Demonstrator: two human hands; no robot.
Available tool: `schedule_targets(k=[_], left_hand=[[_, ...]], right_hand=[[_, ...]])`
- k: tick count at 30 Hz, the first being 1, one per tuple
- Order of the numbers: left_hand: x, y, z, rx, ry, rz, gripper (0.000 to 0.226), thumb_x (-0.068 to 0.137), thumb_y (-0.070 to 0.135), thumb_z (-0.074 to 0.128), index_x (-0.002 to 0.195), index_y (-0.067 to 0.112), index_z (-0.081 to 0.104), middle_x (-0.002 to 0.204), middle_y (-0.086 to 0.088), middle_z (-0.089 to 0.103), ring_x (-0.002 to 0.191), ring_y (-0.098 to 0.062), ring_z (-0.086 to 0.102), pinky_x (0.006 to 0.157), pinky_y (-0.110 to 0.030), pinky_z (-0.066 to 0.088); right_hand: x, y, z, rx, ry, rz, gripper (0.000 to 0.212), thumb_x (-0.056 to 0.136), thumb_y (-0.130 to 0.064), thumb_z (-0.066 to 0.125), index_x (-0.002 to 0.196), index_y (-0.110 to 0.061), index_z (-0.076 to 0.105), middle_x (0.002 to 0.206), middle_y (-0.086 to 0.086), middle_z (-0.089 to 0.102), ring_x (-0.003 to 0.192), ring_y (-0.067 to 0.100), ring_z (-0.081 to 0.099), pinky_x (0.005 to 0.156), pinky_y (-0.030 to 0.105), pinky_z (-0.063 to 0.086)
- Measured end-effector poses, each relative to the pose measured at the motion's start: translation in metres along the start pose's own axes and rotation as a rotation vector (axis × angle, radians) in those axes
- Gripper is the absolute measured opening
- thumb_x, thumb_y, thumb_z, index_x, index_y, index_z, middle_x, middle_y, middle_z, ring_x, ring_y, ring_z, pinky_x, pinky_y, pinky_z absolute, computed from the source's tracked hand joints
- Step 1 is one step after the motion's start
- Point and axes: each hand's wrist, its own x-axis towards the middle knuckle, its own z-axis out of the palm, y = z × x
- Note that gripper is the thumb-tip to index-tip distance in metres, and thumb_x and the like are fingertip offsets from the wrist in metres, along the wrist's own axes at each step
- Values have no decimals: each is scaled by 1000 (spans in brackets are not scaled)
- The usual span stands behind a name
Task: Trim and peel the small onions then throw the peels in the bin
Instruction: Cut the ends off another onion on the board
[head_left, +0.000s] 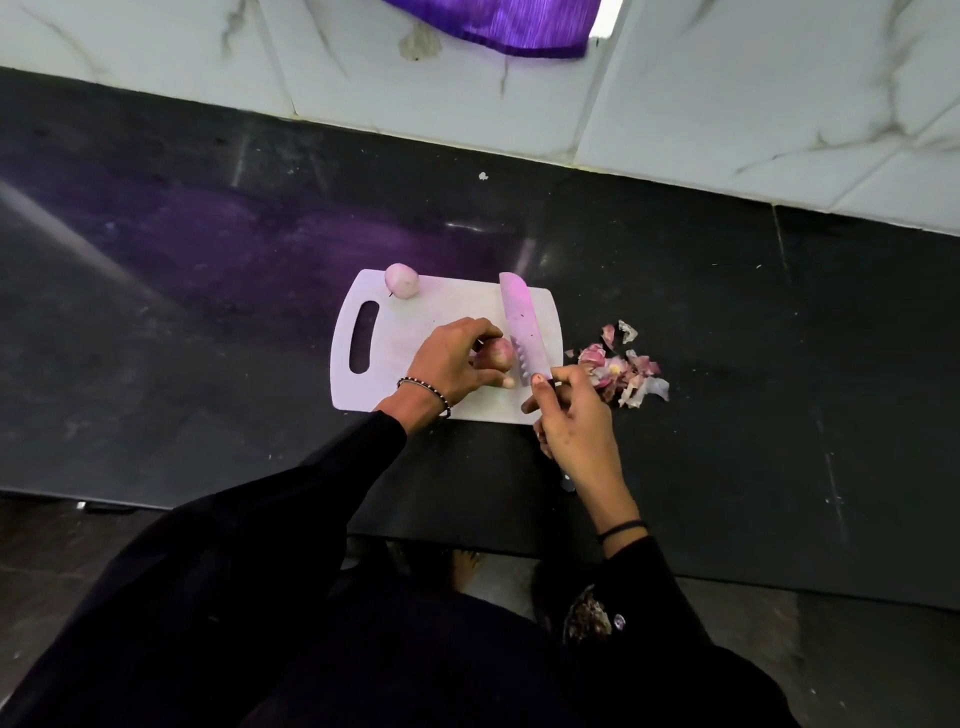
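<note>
Black-sleeved right hand (574, 421): is clenching the knife (524, 332) handle, blade meeting the small onion (497, 355) at its end.
Left hand (452, 358): is pinning that onion on the white board (457, 306); tucking fingertips back is looking wise.
Peels (623, 369): are lying piled beside the board.
Far corner: a peeled onion (401, 280) is waiting.

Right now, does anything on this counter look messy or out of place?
Yes: a loose pile of onion peels lies on the dark counter, right of the cutting board, not yet cleared away. Nothing else stands out.
</note>
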Motion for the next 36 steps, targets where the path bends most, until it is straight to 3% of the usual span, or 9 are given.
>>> schedule_targets(k=[5, 11, 16, 22, 26, 30, 36], left_hand=[[-2, 3, 1, 23, 0, 2, 66, 64, 37, 89, 120, 10, 66, 103, -9, 68, 89, -22, 63, 82, -37, 55], [-2, 7, 2, 41, -48, 0, 58, 76, 26, 82, 126, 4, 63, 108, -13, 65, 96, -28, 63, 92, -42, 52], [-1, 13, 0, 103, -67, -1, 49, 75, 23, 83, 119, 7, 68, 104, -11, 66, 93, -26, 63, 88, -41, 53], [-1, 18, 1, 174, -19, -38, 33, 75, 30, 82, 99, 10, 72, 88, -6, 64, 82, -23, 61, 77, -33, 51], [2, 19, 2, 229, -18, -33, 28, 79, 32, 78, 96, 12, 70, 88, -3, 59, 82, -21, 58, 71, -28, 44], [6, 19, 2, 252, -31, -18, 29, 80, 29, 76, 102, 12, 70, 91, -5, 60, 85, -23, 60, 72, -29, 46], [6, 18, 2, 246, -31, -21, 26, 82, 31, 75, 99, 12, 69, 90, -4, 59, 83, -23, 59, 68, -24, 37]], right_hand=[[-3, -1, -2, -135, -21, -6, 20, 105, -41, 47, 103, -23, 56, 86, 1, 70, 78, 24, 67, 69, 41, 57], [-3, -8, -5, -308, -65, -10, 29, 109, -35, 41, 114, -11, 55, 87, 3, 57, 69, 8, 53, 50, 14, 35], [-7, -17, 4, -357, -123, 20, 31, 110, -33, 32, 113, -6, 47, 88, 11, 59, 73, 27, 61, 62, 36, 46], [-9, -25, 12, -351, -119, 36, 24, 111, -31, 28, 100, -12, 39, 76, 2, 52, 57, 15, 53, 45, 26, 37], [-11, -25, 11, -397, -141, 48, 22, 111, -31, 27, 102, -14, 37, 76, 1, 50, 60, 14, 52, 48, 26, 35], [-5, -29, 10, -427, -169, 42, 22, 111, -32, 26, 102, -14, 37, 79, 0, 48, 64, 15, 52, 61, 33, 42], [8, -34, 13, -477, -195, 16, 21, 110, -32, 28, 106, -13, 38, 82, 3, 52, 70, 22, 56, 62, 39, 45]])
